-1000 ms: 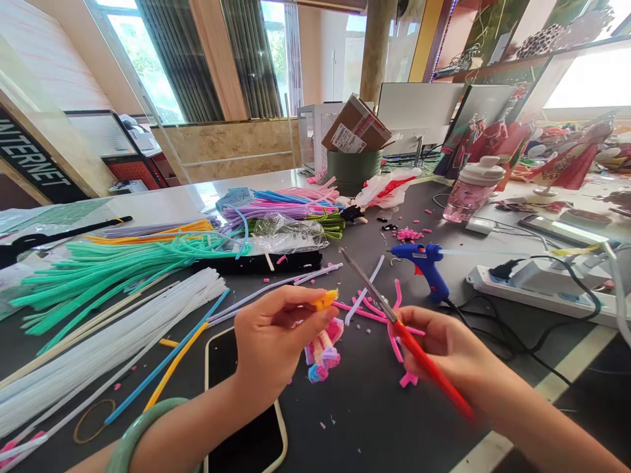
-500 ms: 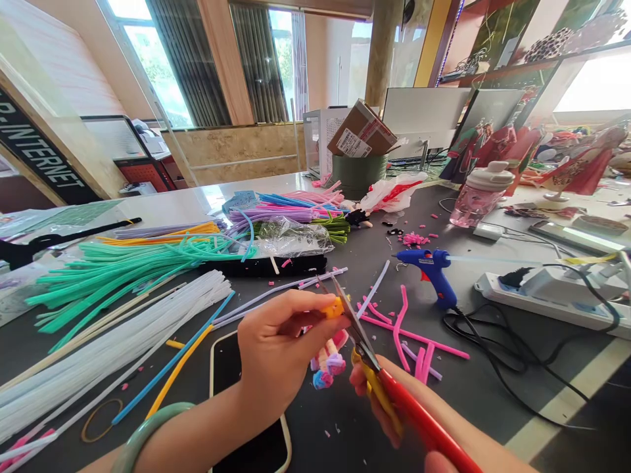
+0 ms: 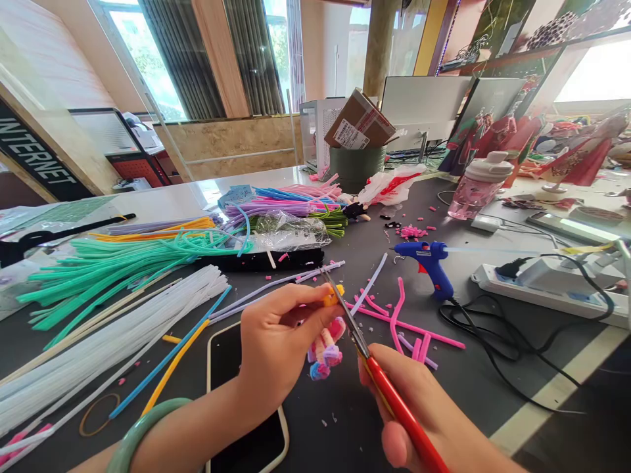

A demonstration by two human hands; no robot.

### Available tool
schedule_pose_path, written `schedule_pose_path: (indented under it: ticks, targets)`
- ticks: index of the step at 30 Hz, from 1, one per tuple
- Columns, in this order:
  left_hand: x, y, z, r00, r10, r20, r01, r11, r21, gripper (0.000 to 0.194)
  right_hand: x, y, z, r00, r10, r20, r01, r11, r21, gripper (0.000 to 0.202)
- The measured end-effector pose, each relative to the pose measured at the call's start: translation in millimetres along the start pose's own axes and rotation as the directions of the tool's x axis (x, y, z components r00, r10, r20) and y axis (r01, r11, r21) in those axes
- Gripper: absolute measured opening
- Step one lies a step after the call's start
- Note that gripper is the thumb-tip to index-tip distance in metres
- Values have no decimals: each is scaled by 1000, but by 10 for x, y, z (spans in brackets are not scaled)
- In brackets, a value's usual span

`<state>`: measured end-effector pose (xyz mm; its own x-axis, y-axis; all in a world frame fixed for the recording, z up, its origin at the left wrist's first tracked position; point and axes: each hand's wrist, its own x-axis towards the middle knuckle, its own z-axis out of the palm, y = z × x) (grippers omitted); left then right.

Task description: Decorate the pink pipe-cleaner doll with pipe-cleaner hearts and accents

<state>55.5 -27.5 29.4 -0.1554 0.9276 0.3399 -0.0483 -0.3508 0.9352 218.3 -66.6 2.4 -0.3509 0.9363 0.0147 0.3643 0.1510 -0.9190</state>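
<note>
My left hand (image 3: 271, 341) pinches a small fuzzy yellow piece (image 3: 337, 293) between thumb and fingertips. Just below those fingers hangs a pink, lilac and blue pipe-cleaner figure (image 3: 325, 355); whether it joins the yellow piece is hidden. My right hand (image 3: 419, 394) is closed round scissors (image 3: 400, 394) with red and yellow handles. Their blades lie almost together and cross at the yellow piece, tips pointing up and away from me. Beneath my left forearm a dark phone (image 3: 224, 355) with a pale edge lies on the table.
Bundles of white (image 3: 162, 315) and green pipe cleaners (image 3: 113, 263) lie on the left. Cut pink pieces (image 3: 398, 315) are scattered beyond the scissors. A blue glue gun (image 3: 428, 263) stands at right, its black cord (image 3: 488, 348) running near a power strip (image 3: 547, 289). A pink bottle (image 3: 478, 187) stands behind.
The scissor blades have come together at the yellow piece, and the handles in my right hand have closed. My left hand keeps its pinch. The whole view has shifted slightly.
</note>
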Motion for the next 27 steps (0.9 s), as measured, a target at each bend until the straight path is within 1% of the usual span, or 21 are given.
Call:
schedule_pose_path:
  ticks: [5, 11, 18, 20, 21, 24, 27]
  targets:
    - [0, -19, -1, 1000, -23, 0, 23, 1000, -11, 21, 39, 76, 20, 999, -28, 42, 28, 999, 22, 76]
    - [33, -28, 18, 995, -102, 14, 102, 993, -55, 21, 65, 84, 22, 997, -71, 40, 72, 997, -17, 71]
    - [80, 13, 19, 989, -146, 12, 146, 987, -71, 27, 88, 114, 19, 997, -77, 31, 77, 997, -1, 69]
    - [74, 21, 5, 981, -188, 44, 190, 980, -55, 16, 88, 134, 27, 997, -76, 28, 75, 997, 9, 68]
    - [69, 21, -2, 972, -219, 81, 223, 974, -44, 13, 85, 143, 32, 997, -72, 26, 72, 997, 9, 68]
    - [55, 12, -11, 935, -293, 201, 301, 954, -7, 23, 74, 154, 40, 998, -68, 3, 68, 997, -25, 68]
    - [53, 5, -3, 925, -294, 240, 301, 954, 9, 22, 74, 146, 40, 998, -62, -9, 61, 996, -70, 70]
